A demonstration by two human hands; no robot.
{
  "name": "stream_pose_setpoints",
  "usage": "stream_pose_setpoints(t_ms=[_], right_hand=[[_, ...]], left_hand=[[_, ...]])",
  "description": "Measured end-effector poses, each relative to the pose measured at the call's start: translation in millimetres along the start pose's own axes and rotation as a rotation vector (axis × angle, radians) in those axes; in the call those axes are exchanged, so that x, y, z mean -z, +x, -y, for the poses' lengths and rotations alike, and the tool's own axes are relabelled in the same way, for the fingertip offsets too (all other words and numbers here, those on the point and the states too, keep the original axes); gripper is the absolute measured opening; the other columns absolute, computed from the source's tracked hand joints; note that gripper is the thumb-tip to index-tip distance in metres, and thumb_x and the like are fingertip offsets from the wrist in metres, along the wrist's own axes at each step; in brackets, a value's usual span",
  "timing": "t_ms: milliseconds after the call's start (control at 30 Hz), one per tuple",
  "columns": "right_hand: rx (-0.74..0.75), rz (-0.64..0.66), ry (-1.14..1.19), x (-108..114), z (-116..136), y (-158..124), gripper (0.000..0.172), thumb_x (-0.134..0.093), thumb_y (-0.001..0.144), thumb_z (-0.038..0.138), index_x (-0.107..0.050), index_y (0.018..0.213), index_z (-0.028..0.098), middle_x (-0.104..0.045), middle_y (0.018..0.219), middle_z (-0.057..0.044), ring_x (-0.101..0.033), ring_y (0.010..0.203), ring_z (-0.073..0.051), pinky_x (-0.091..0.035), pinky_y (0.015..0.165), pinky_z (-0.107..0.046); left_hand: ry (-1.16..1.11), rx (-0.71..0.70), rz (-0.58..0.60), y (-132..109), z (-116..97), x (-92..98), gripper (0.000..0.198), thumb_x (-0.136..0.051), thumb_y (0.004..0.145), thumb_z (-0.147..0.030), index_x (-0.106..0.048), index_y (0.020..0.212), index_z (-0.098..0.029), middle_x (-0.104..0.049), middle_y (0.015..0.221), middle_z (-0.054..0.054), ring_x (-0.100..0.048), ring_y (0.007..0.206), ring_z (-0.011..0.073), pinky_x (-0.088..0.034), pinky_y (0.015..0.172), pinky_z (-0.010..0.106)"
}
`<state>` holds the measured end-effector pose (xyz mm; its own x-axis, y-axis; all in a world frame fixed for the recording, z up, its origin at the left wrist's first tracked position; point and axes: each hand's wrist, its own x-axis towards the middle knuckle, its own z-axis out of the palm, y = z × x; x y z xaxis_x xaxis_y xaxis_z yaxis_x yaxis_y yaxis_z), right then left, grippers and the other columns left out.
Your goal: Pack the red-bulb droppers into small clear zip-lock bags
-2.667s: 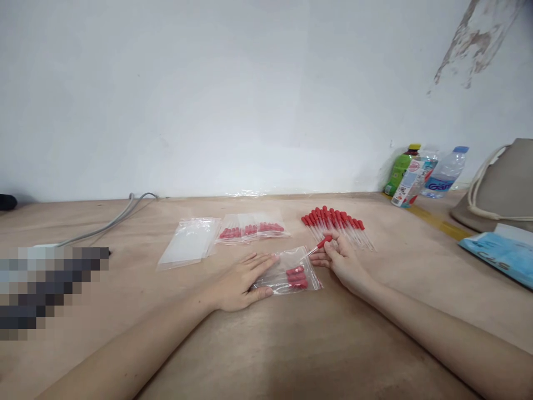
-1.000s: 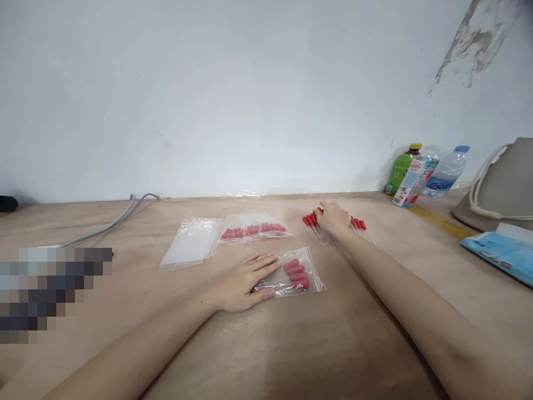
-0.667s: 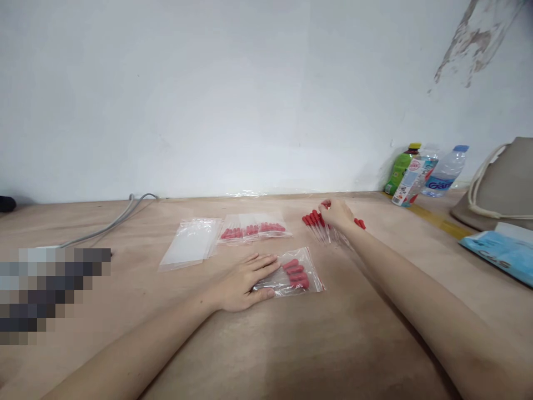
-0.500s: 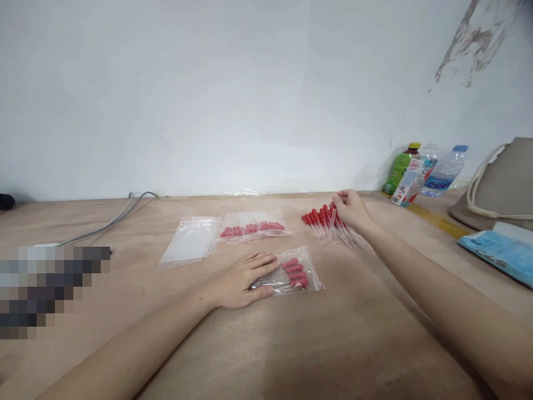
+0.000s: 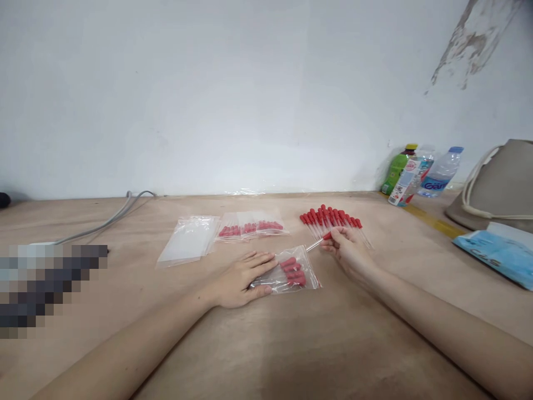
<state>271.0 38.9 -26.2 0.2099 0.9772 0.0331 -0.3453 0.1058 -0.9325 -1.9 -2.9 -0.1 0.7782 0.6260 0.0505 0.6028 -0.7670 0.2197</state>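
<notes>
My left hand lies flat, fingers apart, on the left part of a clear zip bag. Inside that bag rest several droppers with red rubber bulbs; my fingers cover part of their clear stems. My right hand pinches one dropper by its red bulb. Its clear stem points left and down, with the tip close to the bag's upper right corner. Behind my right hand, a fanned pile of red-bulbed droppers lies on the table.
Filled bags of droppers lie behind my left hand, beside a stack of flat clear bags. Bottles, a beige bag and a blue packet stand or lie at right. A grey cable runs at left.
My right hand has come from the pile toward the zip bag, bringing one dropper away with it. My left hand stays flat on the bag.
</notes>
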Motion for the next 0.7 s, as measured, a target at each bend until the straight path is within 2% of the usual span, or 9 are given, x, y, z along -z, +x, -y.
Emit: stream_pose_setpoints(t_ms=[133,233,333,467,600,700], right_hand=[[-0.115,0.133,0.018,-2.9,-2.7,-7.7,0.018,-0.064,0.071,0.017,-0.047,0.077,0.020,-0.061,0.066,0.002,-0.063,0.064,-0.010,-0.053,0.066,-0.024],[-0.164,0.249,-0.050,-1.7,-5.1,-10.8,0.021,-0.068,0.067,0.020,-0.049,0.077,0.019,-0.062,0.066,0.002,-0.062,0.063,-0.010,-0.051,0.066,-0.024],[-0.150,0.275,-0.088,1.2,-5.6,-10.4,0.025,-0.070,0.063,0.027,-0.049,0.075,0.020,-0.061,0.064,0.003,-0.059,0.059,-0.009,-0.049,0.063,-0.023],[-0.097,0.325,-0.187,3.0,-3.4,-11.6,0.029,-0.070,0.063,0.035,-0.051,0.078,0.019,-0.063,0.075,0.000,-0.059,0.064,-0.010,-0.047,0.067,-0.026],[-0.038,0.459,-0.404,1.9,-4.0,-13.2,0.029,-0.069,0.063,0.036,-0.054,0.078,0.018,-0.064,0.076,0.000,-0.058,0.066,-0.010,-0.045,0.065,-0.025],[-0.023,0.559,-0.470,0.7,-7.7,-10.8,0.028,-0.069,0.063,0.035,-0.058,0.082,0.017,-0.065,0.073,0.000,-0.059,0.068,-0.012,-0.046,0.069,-0.027]], left_hand=[[0.005,-0.002,0.002,0.6,0.1,0.0,0.056,-0.035,0.090,-0.048,-0.020,0.139,-0.026,-0.022,0.144,0.002,-0.021,0.132,0.0193,-0.015,0.110,0.039],[-0.009,0.000,-0.010,0.6,0.9,-1.2,0.060,-0.034,0.090,-0.048,-0.015,0.140,-0.023,-0.021,0.145,0.004,-0.020,0.133,0.0202,-0.017,0.109,0.039],[-0.021,0.003,-0.013,0.0,1.5,-2.5,0.062,-0.034,0.090,-0.049,-0.012,0.141,-0.023,-0.022,0.144,0.005,-0.021,0.132,0.0207,-0.018,0.109,0.039],[-0.035,-0.002,-0.023,-0.8,1.6,-2.8,0.062,-0.035,0.089,-0.049,-0.011,0.141,-0.025,-0.022,0.144,0.004,-0.022,0.132,0.0219,-0.019,0.108,0.041],[-0.051,-0.016,-0.041,-0.9,0.9,-2.1,0.061,-0.036,0.090,-0.047,-0.012,0.141,-0.025,-0.025,0.144,0.003,-0.024,0.131,0.0224,-0.020,0.108,0.041],[-0.055,-0.020,-0.049,-0.8,0.0,-1.6,0.060,-0.037,0.090,-0.047,-0.013,0.140,-0.025,-0.026,0.143,0.004,-0.025,0.131,0.0229,-0.021,0.108,0.041]])
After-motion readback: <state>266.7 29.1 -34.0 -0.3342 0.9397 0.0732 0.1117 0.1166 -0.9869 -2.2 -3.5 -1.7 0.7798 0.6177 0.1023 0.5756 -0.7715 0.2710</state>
